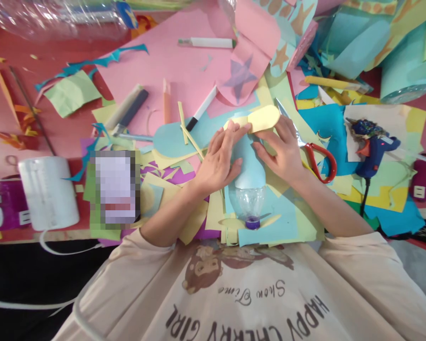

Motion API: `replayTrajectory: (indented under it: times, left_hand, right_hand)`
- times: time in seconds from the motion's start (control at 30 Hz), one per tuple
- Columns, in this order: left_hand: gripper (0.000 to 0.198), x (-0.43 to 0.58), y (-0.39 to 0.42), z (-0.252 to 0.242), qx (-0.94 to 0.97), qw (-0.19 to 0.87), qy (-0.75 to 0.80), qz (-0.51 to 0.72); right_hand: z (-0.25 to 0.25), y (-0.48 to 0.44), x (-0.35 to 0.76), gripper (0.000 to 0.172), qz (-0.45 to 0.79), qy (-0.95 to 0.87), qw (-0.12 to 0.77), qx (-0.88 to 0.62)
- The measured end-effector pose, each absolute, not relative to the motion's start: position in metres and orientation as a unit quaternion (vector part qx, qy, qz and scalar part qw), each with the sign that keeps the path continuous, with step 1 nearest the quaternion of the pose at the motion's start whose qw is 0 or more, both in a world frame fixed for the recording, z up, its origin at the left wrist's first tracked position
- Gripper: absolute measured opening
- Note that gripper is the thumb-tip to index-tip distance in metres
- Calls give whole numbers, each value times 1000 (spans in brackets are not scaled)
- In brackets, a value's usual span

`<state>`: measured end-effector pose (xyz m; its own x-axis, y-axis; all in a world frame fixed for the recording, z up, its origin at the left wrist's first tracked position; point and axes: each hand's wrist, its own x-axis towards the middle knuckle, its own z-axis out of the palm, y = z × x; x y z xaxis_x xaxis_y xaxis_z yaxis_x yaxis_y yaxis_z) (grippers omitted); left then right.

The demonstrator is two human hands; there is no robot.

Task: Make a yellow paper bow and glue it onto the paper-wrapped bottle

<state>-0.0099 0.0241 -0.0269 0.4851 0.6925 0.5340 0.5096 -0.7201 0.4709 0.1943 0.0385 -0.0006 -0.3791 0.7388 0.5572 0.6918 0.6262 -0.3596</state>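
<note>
A plastic bottle wrapped in light blue paper point(249, 166) lies before me, its clear neck and purple cap point(252, 222) pointing my way. Across its far end runs a yellow paper piece with a rounded tip point(266, 118). My left hand point(220, 158) presses that yellow piece onto the bottle, fingers together and thumb along the bottle's side. From the other side my right hand point(283, 150) holds the yellow piece near its rounded tip; part of its grip is hidden behind the paper. Red-handled scissors point(319, 162) lie just beyond my right hand.
A blue glue gun point(372, 154) rests on paper at the right. Left of me are a blurred phone point(117, 187) and a white cylindrical device point(48, 193). Markers, including a white one point(206, 104), and paper scraps cover the table. A pink paper-covered object point(257, 28) stands at the back.
</note>
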Motion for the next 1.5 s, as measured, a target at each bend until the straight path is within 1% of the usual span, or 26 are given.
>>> replayTrajectory:
  times: [0.1,0.2,0.33,0.47,0.57,0.67,0.87,1.03,1.23,1.4,1.5]
  left_hand:
    - [69,-8,23,-21,846,169,365,349]
    - [69,-8,24,-18,846,170,368,345]
    - [68,-9,26,-20,853,162,369,333]
    - [64,-11,26,-27,849,132,367,355]
    - [64,-13,24,-30,839,101,399,354]
    - [62,-14,23,-33,831,97,435,333]
    - [65,-14,25,-34,828,80,399,385]
    - [65,-14,24,-34,822,84,427,367]
    - [67,-12,25,-35,816,95,386,419]
    - [68,-9,24,-23,818,121,393,402]
    - [66,-8,24,-20,816,129,397,401]
  right_hand:
    - [1,37,194,20,37,-831,339,-440]
    - [0,37,195,22,34,-830,332,-447]
    - [-2,39,195,24,44,-828,340,-443]
    - [-1,39,194,22,59,-827,365,-423]
    - [1,40,194,24,41,-836,388,-386]
    - [2,40,193,27,29,-842,399,-362]
    - [1,40,193,28,43,-840,391,-374]
    - [2,40,192,27,41,-840,396,-368]
    - [1,39,194,27,58,-838,373,-393]
    - [-1,39,195,22,63,-833,356,-418]
    - [-2,39,194,21,62,-831,366,-413]
